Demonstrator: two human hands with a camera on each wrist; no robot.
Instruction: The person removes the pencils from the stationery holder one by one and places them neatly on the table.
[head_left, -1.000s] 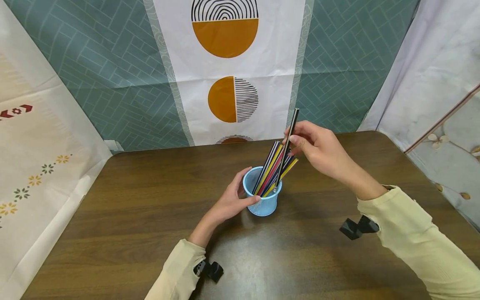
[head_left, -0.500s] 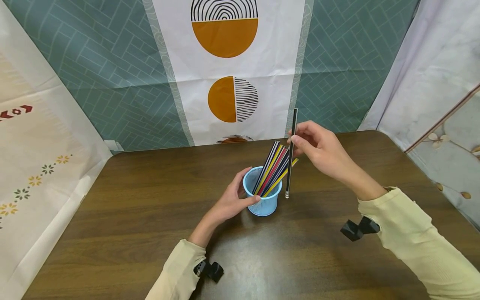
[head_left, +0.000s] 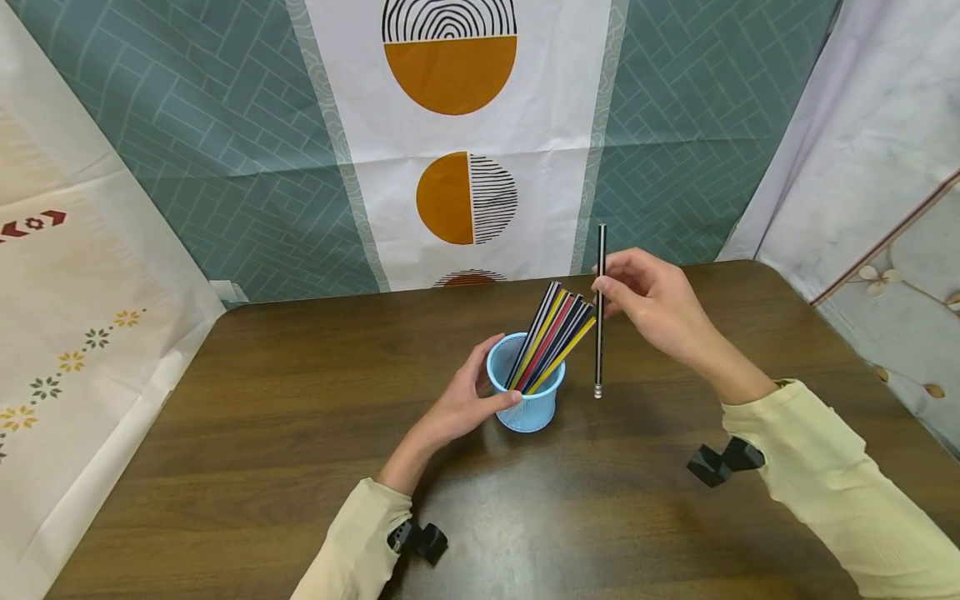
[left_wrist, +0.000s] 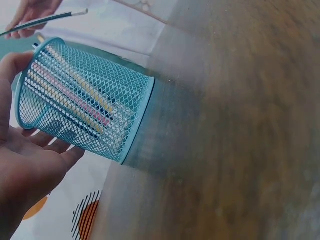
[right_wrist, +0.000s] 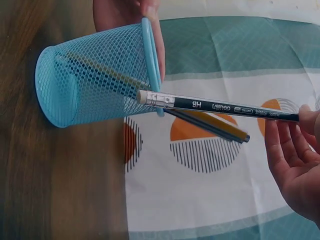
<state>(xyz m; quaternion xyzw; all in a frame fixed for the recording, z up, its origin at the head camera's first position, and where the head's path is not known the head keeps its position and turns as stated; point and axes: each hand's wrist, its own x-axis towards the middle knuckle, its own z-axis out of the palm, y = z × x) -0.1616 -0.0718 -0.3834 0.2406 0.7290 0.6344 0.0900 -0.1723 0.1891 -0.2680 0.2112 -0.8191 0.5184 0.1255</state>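
A light blue mesh pencil cup point(head_left: 528, 412) stands upright on the wooden table. My left hand point(head_left: 461, 404) grips it from the left, thumb at the near rim and fingers round the far side. Several pencils point(head_left: 547, 342), black-and-white striped, yellow and red, lean to the right inside it. To the right of the cup, my right hand point(head_left: 652, 304) pinches a striped black pencil point(head_left: 599, 354) between thumb and fingers. It hangs nearly vertical, its eraser end down, apart from the cup. In the right wrist view, the pencil's white eraser point(right_wrist: 144, 97) and "HB" print show.
The brown table point(head_left: 300, 442) reaches back to a patterned cloth point(head_left: 375, 192) hanging behind it. Pale cloths hang at the left and right sides. A small black camera sits on each wrist, the right one point(head_left: 723, 461) over the table.
The right hand has drawn the striped pencil out of the cup and moved it to the right, turning it nearly upright. The left hand and cup have stayed in place.
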